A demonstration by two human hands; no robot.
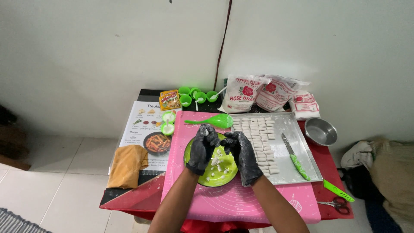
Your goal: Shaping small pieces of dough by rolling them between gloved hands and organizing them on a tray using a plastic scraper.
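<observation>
Black-gloved, the left hand (202,149) and right hand (242,152) meet over the round green plate (212,180) at frame centre, each grip curled on a small white dough piece (207,133). Better to keep low, so pieces land on the plate, not the pink silicone mat (241,200).

black gloves cover the left hand (202,149) and right hand (242,152) above a lime green plate (228,174) of white dough pieces (217,164), on a pink mat (241,200) printed with faint white circles, beside a silver tray (297,129).
</observation>
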